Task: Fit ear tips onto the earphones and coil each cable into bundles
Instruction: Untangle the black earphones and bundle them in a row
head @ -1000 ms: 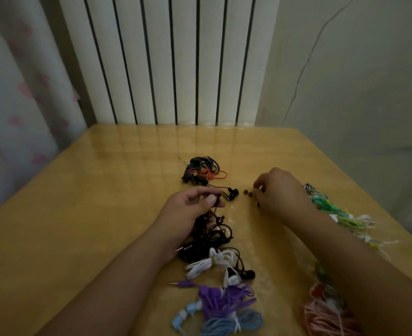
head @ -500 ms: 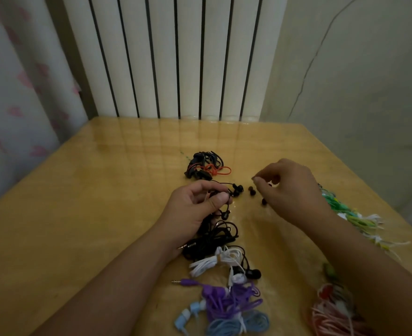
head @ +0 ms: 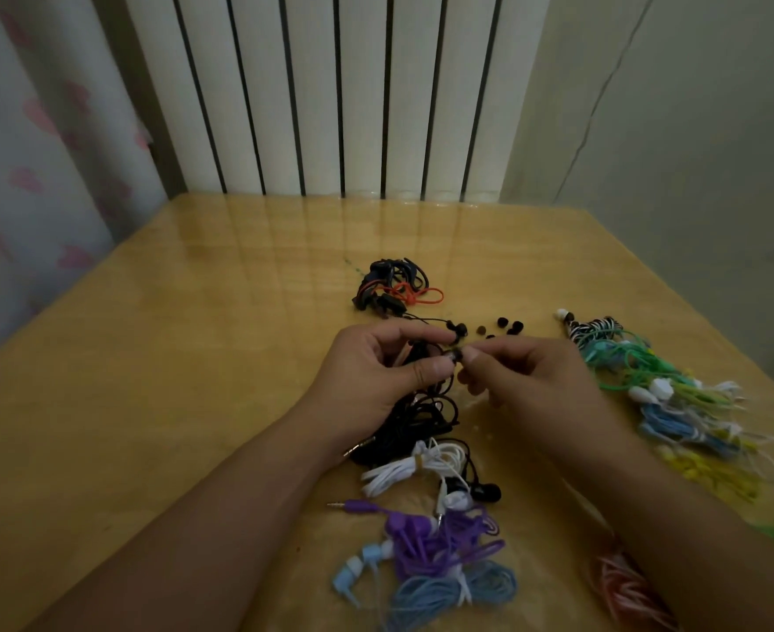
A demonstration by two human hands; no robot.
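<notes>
Above the table (head: 193,358), the left hand (head: 376,376) pinches a black earbud (head: 452,356); the right hand (head: 526,371) pinches a soft, tiny ear tip against it, best held by its rim.

Glossy wooden bench (head: 184,358) bearing loose black ear tips (head: 508,325), a black-and-orange bundle (head: 389,289), black cables (head: 417,426), white (head: 403,472), purple (head: 440,540), blue (head: 449,590) and green earphones (head: 627,362).

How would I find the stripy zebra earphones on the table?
Start at the wooden table and go to its right edge, where a row of colourful cable bundles lies. The zebra earphones sit at the far end, the only black-and-white striped bundle, just above the green ones.
</notes>
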